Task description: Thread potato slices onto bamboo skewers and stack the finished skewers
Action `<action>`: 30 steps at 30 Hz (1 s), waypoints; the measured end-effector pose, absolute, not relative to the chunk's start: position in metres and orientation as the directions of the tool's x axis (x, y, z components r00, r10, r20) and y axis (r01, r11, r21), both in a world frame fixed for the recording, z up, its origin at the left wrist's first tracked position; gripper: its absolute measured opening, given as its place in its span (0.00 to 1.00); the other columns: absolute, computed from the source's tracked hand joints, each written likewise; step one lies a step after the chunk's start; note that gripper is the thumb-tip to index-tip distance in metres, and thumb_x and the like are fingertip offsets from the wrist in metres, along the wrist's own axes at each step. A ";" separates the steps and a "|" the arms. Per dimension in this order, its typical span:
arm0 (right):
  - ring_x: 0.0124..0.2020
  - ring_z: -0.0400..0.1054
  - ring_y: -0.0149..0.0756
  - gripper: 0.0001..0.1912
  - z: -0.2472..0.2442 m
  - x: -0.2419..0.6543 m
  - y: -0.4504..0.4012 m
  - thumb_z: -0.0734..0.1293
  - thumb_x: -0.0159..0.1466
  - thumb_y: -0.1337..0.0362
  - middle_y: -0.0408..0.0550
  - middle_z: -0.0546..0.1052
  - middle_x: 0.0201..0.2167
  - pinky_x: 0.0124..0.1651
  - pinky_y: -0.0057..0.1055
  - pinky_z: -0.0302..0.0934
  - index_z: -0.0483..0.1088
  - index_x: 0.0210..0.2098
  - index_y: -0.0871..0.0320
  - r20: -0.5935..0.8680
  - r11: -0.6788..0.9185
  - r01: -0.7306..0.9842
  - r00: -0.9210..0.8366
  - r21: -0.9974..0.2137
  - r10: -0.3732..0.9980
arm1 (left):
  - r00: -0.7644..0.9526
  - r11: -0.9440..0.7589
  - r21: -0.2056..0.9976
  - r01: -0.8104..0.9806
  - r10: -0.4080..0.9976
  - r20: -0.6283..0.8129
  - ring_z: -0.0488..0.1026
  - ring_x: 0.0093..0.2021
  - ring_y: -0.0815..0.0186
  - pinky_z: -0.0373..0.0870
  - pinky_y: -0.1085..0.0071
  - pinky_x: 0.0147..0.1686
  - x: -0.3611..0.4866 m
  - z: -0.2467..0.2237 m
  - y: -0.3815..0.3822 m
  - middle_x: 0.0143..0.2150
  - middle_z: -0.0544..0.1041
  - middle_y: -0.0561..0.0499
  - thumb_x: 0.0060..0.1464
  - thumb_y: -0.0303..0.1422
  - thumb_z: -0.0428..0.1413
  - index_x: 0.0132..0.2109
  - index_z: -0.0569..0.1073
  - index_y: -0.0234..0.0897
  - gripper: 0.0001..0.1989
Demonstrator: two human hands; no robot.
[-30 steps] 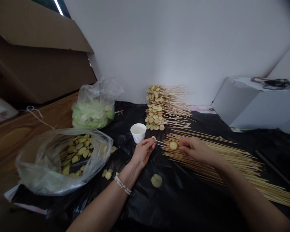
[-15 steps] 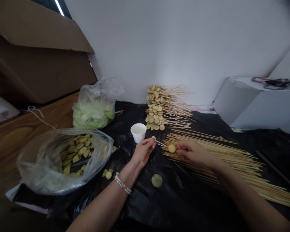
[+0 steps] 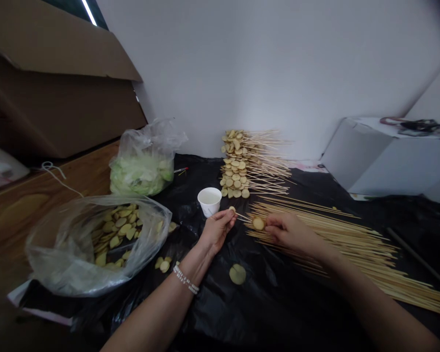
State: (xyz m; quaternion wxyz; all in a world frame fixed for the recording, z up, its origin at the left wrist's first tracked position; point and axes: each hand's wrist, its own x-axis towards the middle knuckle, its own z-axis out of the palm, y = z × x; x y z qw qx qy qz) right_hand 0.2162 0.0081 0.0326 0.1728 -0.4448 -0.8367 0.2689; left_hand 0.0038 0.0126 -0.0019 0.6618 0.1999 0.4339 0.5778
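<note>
**Left hand (image 3: pixel 217 230) pinches a bamboo skewer (image 3: pixel 242 216); right hand (image 3: pixel 292 233) pinches a round potato slice (image 3: pixel 258 223).**
The skewer's long axis runs rightward from the left hand, its tip just short of the slice, which lies above loose skewers (image 3: pixel 326 247) and has shifted toward the left hand since a moment ago.

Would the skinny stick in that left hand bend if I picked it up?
Probably not much: the wooden skewer sticks out straight from the left hand without drooping. It looks thin and light, so it might snap if bent hard.
</note>
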 end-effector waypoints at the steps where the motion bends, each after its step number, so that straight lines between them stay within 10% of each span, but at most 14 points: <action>1: 0.23 0.60 0.30 0.11 0.032 0.217 0.009 0.57 0.61 0.65 0.41 0.69 0.20 0.27 0.27 0.50 0.62 0.22 0.56 -0.021 0.397 0.626 -0.551 -0.671 0.834 | -0.032 0.261 0.768 -0.584 0.939 -0.344 0.71 0.24 0.77 0.69 0.84 0.26 0.004 -0.002 0.012 0.28 0.78 0.48 0.40 0.25 0.66 0.30 0.78 0.29 0.07; 4: 0.22 0.61 0.31 0.12 0.029 0.217 0.010 0.57 0.61 0.66 0.41 0.69 0.19 0.26 0.27 0.50 0.63 0.22 0.57 -0.070 0.353 0.627 -0.547 -0.694 0.834 | -0.024 0.265 0.775 -0.574 0.940 -0.340 0.71 0.24 0.77 0.69 0.84 0.26 0.004 -0.002 0.013 0.28 0.78 0.47 0.40 0.26 0.67 0.30 0.78 0.28 0.07; 10: 0.28 0.63 0.34 0.11 0.030 0.211 0.008 0.55 0.63 0.69 0.48 0.72 0.27 0.34 0.30 0.51 0.67 0.30 0.58 0.226 0.556 0.773 -0.508 -0.305 0.831 | -0.056 0.253 0.769 -0.588 0.935 -0.350 0.71 0.25 0.77 0.69 0.83 0.27 0.002 -0.002 0.014 0.28 0.78 0.48 0.41 0.25 0.66 0.29 0.78 0.30 0.06; 17: 0.24 0.60 0.31 0.12 0.032 0.208 0.008 0.58 0.62 0.67 0.41 0.68 0.20 0.29 0.27 0.49 0.62 0.22 0.57 0.060 0.455 0.670 -0.524 -0.586 0.850 | 0.032 0.245 0.829 -0.503 0.964 -0.266 0.70 0.26 0.76 0.67 0.82 0.28 0.010 -0.004 0.009 0.28 0.77 0.48 0.35 0.31 0.69 0.28 0.78 0.29 0.11; 30: 0.20 0.57 0.29 0.12 0.022 0.206 0.009 0.58 0.61 0.64 0.38 0.65 0.17 0.25 0.26 0.48 0.61 0.21 0.57 0.029 0.348 0.573 -0.492 -0.742 0.870 | 0.061 0.263 0.821 -0.507 0.961 -0.271 0.68 0.26 0.78 0.65 0.83 0.28 0.010 -0.004 0.009 0.29 0.77 0.48 0.34 0.33 0.69 0.29 0.79 0.29 0.14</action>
